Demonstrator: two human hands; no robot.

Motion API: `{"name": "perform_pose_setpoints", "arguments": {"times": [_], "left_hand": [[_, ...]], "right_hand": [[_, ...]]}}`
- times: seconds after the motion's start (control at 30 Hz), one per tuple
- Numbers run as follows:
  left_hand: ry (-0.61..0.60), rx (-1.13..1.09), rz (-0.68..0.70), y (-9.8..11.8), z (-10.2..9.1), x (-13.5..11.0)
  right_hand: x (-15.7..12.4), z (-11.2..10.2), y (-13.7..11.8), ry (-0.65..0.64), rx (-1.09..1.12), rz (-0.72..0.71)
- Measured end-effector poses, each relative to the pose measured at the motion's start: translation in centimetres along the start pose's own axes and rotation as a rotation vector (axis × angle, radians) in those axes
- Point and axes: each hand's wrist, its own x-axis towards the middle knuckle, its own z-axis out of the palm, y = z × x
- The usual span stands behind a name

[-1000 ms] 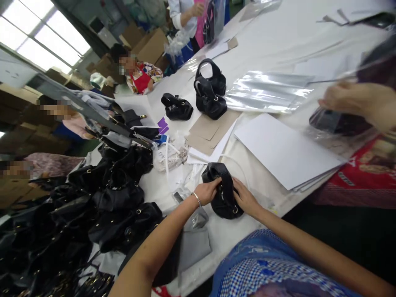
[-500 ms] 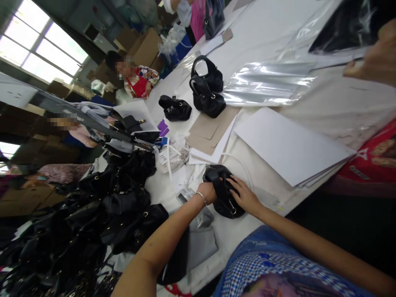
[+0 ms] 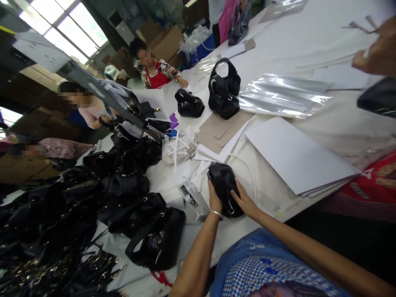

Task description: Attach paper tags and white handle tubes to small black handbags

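A small black handbag (image 3: 225,185) with a metal ring stands on the white table in front of me. My left hand (image 3: 215,198), with a bracelet at the wrist, presses along the bag's left side. Against its right side lies my right hand (image 3: 246,201), fingers bent over the black surface. Together they hold the bag between them. Just left of it is a silver-grey item (image 3: 193,198) in clear wrapping, its kind unclear. Behind the bag lie white sheets (image 3: 221,152) and brown card pieces (image 3: 216,128).
Black bags (image 3: 123,194) are heaped at the left. A white sheet stack (image 3: 297,154) and clear plastic bags (image 3: 281,95) lie to the right. More handbags (image 3: 224,95) stand farther back. Co-workers sit across the table; another person's hand (image 3: 375,51) is at upper right.
My left hand has come out from under the bag's handle and now rests on its left side. My right hand stays on the right side. The view has shifted slightly.
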Motion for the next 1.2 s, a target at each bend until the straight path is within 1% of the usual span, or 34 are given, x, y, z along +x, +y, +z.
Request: {"name": "perform_pose_setpoints", "arguments": {"times": [0.1, 0.2, 0.3, 0.37, 0.4, 0.47, 0.5, 0.53, 0.6, 0.67, 0.7, 0.77, 0.83, 0.9, 0.93, 0.97, 1.0, 1.03, 1.1, 1.17, 1.2], "left_hand": [[-0.007, -0.057, 0.065, -0.3, 2.1, -0.6], [-0.071, -0.067, 0.126, -0.6, 3.1, -1.4], [-0.077, -0.089, 0.14, -1.0, 3.1, -1.7], [-0.054, -0.131, 0.132, -0.9, 2.4, -1.7], [-0.032, -0.167, 0.12, -0.6, 1.9, -1.7], [0.028, -0.26, 0.075, 0.0, 0.7, -2.0], [0.05, -0.307, 0.053, 0.4, 0.0, -2.2], [0.047, -0.348, 0.038, 0.9, -0.5, -2.6], [-0.036, -0.389, 0.056, 2.0, -1.2, -3.8], [-0.142, -0.341, 0.135, 3.1, -1.2, -5.3], [-0.167, -0.291, 0.178, 3.6, -1.1, -6.0], [-0.141, -0.167, 0.245, 4.4, -0.5, -7.0], [-0.106, -0.098, 0.293, 4.7, -0.1, -7.2], [-0.136, -0.109, 0.334, 4.5, -0.2, -6.5], [-0.153, -0.126, 0.345, 4.2, -0.6, -5.6], [-0.151, -0.133, 0.344, 3.7, -1.2, -4.5], [-0.117, -0.121, 0.328, 3.2, -2.1, -3.1], [-0.05, -0.081, 0.295, 2.6, -3.2, -1.5], [0.148, 0.09, 0.201, 1.7, -6.1, 2.5], [0.331, 0.339, 0.067, 1.2, -9.3, 6.8], [0.384, 0.387, 0.022, 1.1, -10.9, 8.9]], "right_hand": [[-1.3, 0.0, -0.3, 0.022, -0.026, -0.026], [-2.7, -0.9, -0.1, 0.047, -0.063, 0.0], [-3.3, -2.6, 0.4, 0.017, -0.092, 0.023], [-3.5, -4.1, 0.0, 0.0, -0.097, 0.021], [-3.6, -4.9, -0.5, 0.016, -0.101, 0.01], [-3.8, -6.5, -2.3, 0.075, -0.082, 0.012], [-3.9, -7.1, -3.4, 0.088, -0.037, 0.036], [-4.0, -7.6, -4.6, 0.075, 0.043, 0.075], [-4.0, -8.0, -7.1, -0.008, 0.265, 0.16], [-3.7, -7.9, -9.5, -0.089, 0.459, 0.18], [-3.4, -7.8, -10.7, -0.114, 0.516, 0.17], [-2.8, -7.4, -12.7, -0.132, 0.561, 0.169], [-2.3, -7.2, -14.2, -0.099, 0.555, 0.196], [-2.2, -7.1, -14.9, -0.038, 0.535, 0.22], [-2.2, -7.2, -14.9, -0.014, 0.523, 0.219], [-2.3, -7.2, -14.7, -0.003, 0.509, 0.214], [-2.5, -7.4, -14.4, -0.005, 0.492, 0.211], [-2.7, -7.6, -13.9, -0.01, 0.47, 0.211], [-3.0, -8.1, -12.7, -0.01, 0.411, 0.222], [-3.1, -8.9, -11.6, 0.031, 0.309, 0.232], [-3.2, -9.4, -11.2, 0.054, 0.241, 0.234]]}}
